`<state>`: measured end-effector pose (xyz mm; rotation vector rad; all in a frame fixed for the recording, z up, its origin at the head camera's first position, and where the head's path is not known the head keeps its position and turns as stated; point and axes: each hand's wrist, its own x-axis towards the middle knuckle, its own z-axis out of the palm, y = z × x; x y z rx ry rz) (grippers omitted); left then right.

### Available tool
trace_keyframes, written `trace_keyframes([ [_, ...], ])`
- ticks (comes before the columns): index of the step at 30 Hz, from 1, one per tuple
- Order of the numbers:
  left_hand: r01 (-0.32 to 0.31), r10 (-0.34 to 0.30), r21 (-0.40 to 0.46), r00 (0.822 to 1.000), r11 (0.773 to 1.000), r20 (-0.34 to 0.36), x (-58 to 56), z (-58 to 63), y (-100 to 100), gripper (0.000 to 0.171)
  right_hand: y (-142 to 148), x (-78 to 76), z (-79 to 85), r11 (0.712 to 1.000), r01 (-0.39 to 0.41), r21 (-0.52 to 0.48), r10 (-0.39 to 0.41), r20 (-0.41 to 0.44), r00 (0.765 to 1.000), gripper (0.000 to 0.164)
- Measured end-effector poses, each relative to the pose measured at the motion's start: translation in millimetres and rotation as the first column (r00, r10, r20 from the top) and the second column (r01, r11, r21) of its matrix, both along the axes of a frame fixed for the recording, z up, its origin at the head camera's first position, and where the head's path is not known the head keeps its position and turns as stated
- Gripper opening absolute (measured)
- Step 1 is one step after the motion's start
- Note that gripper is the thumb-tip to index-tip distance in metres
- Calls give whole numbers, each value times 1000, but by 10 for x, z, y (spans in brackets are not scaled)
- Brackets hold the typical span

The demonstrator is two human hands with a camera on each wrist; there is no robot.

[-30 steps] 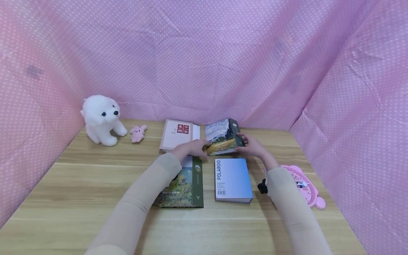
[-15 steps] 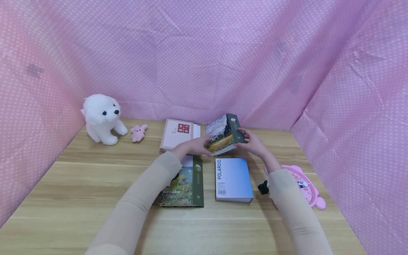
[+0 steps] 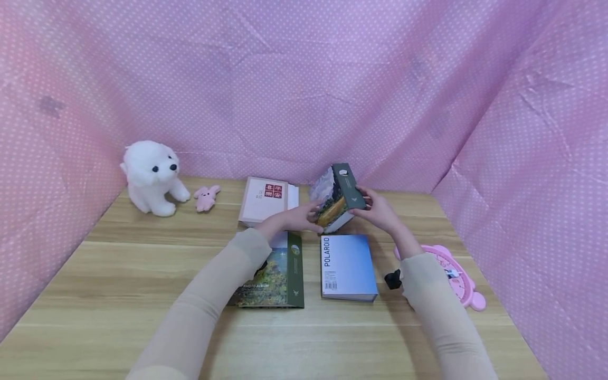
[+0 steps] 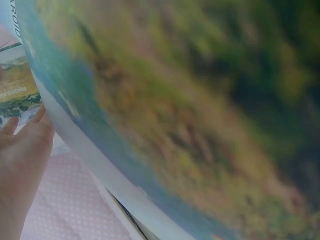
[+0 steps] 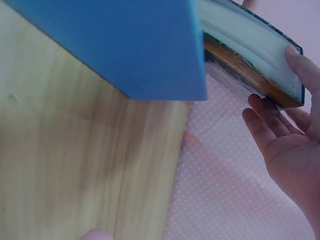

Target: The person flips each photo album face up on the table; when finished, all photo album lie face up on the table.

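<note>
A photo album (image 3: 349, 187) with a painted landscape cover and dark green spine is tilted up off the table, its spine side raised. At its lower left edge, my left hand (image 3: 299, 217) grips it with thumb and fingers. My right hand (image 3: 378, 211) pinches the spine side; in the right wrist view the thumb lies on the white page edges and fingers bear on the cover. Directly below lies a blue Polaroid album (image 3: 349, 269). Another green-spined photo album (image 3: 275, 282) lies partly under my left forearm, and its blurred cover (image 4: 175, 100) fills the left wrist view.
A pale album with red characters (image 3: 261, 203) lies at the back, left of the hands. Farther left are a white plush dog (image 3: 152, 177) and a small pink plush (image 3: 206, 198). A pink clock (image 3: 458, 279) lies partly under the right forearm.
The held album has tipped up more steeply, its spine side rising and its page edges coming into sight. The left hand has shifted slightly right along with it.
</note>
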<state>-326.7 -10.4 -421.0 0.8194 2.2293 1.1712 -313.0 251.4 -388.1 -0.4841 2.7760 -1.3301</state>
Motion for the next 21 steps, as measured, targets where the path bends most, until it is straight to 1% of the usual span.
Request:
trace_keyframes([
  [5,-18,18,15,999,1000,-34,25,27,90,87,6,33,67,1000,-4,-1,4,-20,1000,77],
  [10,-16,16,50,1000,999,2,52,41,138,89,-21,64,113,1000,-22,8,23,-45,999,76],
  [15,-20,17,104,999,994,31,43,49,162,85,-60,98,150,1000,-31,2,31,-44,999,76],
  [17,-28,24,120,999,992,37,40,56,164,83,-75,109,163,999,-37,-6,37,-44,998,76],
  [21,-49,46,141,999,989,27,39,75,157,84,-109,128,188,998,-53,-29,52,-40,998,74],
])
